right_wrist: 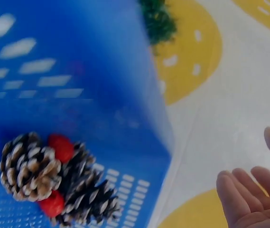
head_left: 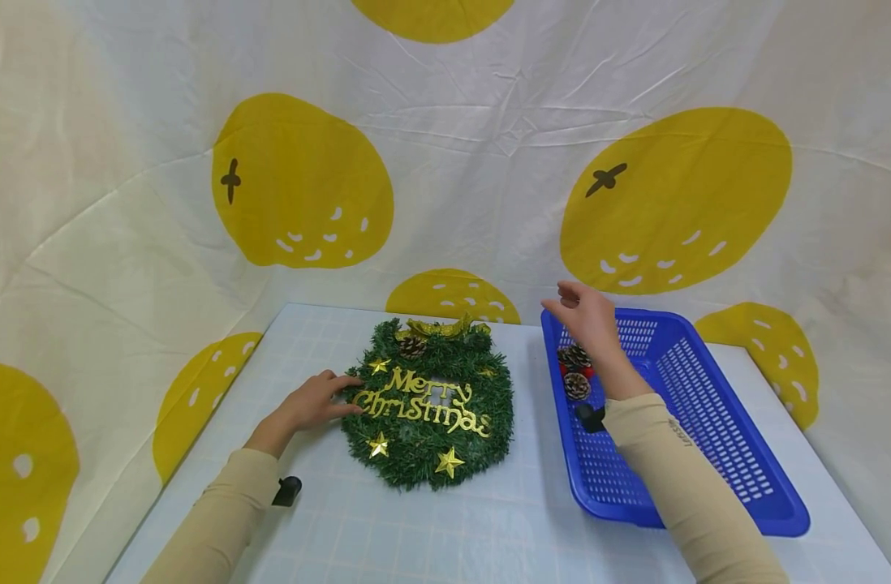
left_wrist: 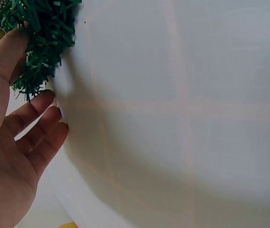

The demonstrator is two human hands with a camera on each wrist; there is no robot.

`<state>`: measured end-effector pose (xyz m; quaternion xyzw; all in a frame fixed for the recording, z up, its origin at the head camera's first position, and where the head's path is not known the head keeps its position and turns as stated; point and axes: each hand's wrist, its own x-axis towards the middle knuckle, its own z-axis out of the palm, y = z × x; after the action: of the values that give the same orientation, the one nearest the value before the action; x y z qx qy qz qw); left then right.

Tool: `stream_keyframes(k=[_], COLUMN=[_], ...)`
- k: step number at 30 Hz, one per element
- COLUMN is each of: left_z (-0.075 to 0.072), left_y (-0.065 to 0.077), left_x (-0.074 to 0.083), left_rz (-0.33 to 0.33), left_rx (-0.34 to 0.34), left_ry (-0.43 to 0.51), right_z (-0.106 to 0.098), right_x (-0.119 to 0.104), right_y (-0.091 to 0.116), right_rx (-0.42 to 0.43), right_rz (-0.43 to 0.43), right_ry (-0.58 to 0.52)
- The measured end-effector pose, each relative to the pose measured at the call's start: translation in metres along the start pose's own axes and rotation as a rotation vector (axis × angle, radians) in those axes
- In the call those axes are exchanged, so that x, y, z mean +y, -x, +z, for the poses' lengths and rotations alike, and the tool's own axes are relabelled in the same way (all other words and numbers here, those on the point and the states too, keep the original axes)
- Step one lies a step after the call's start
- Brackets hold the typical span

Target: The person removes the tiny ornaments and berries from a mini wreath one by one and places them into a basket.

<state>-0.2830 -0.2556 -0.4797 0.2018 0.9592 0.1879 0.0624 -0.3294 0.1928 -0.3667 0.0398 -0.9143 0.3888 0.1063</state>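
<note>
A green tinsel wreath (head_left: pixel 431 462) lies on the table, with gold "Merry Christmas" lettering (head_left: pixel 423 407), gold stars (head_left: pixel 449 462), a gold bow (head_left: pixel 441 326) and a pinecone (head_left: pixel 412 346) near its top. My left hand (head_left: pixel 316 403) is at the wreath's left edge, thumb and fingers spread; the left wrist view shows fingertips right at the tinsel (left_wrist: pixel 44 42). Raised over the far left corner of a blue basket (head_left: pixel 745 438), my right hand (head_left: pixel 587 318) holds nothing, its fingers loosely bent. Pinecones (right_wrist: pixel 30 166) with red berries (right_wrist: pixel 61 148) lie inside the basket, below that hand.
The blue plastic basket has slotted sides and takes up the table's right part. A pale checked cloth (head_left: pixel 387 539) covers the table. Behind and at the sides hangs a white curtain (head_left: pixel 475 203) printed with large yellow fruit.
</note>
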Motion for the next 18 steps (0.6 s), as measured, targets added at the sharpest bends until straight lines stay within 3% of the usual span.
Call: stream_keyframes(k=[18], left_z=[0.001], left_y=[0.0], left_x=[0.0], left_rz=[-0.001], left_rx=[0.002], left_ry=[-0.011], right_z=[0.025], right_x=[-0.029], right_y=[0.001], right_rx=[-0.064], right_rz=[-0.061], right_ry=[-0.037])
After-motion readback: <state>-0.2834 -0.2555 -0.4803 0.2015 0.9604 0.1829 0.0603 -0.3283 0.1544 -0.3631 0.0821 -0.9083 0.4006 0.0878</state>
